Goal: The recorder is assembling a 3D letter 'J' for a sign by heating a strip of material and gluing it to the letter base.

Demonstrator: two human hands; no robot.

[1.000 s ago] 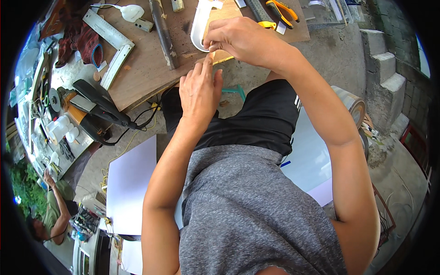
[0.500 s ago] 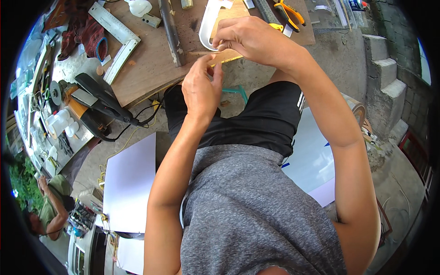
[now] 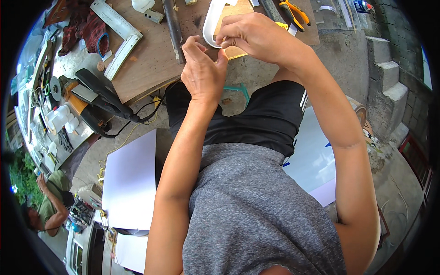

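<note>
A curved white plastic piece (image 3: pixel 211 23) lies over a small tan wooden block (image 3: pixel 233 13) at the near edge of the brown workbench (image 3: pixel 151 59). My right hand (image 3: pixel 256 34) pinches the lower end of the white piece with its fingertips. My left hand (image 3: pixel 201 73) is raised just below it, thumb and fingers meeting at the same end of the piece. Both forearms reach up from the lower edge over my grey shirt and black shorts.
On the bench lie a metal square ruler (image 3: pixel 121 32), a dark rod (image 3: pixel 173 27), orange-handled pliers (image 3: pixel 293 11) and a red cloth (image 3: pixel 89 32). A black power tool (image 3: pixel 98 98) with its cord sits left. White sheets (image 3: pixel 130 181) lie on the floor. Another person (image 3: pixel 46 206) crouches lower left.
The view has shifted down, bringing the bench closer. My left hand rose from beside the block to meet my right hand at the end of the white piece.
</note>
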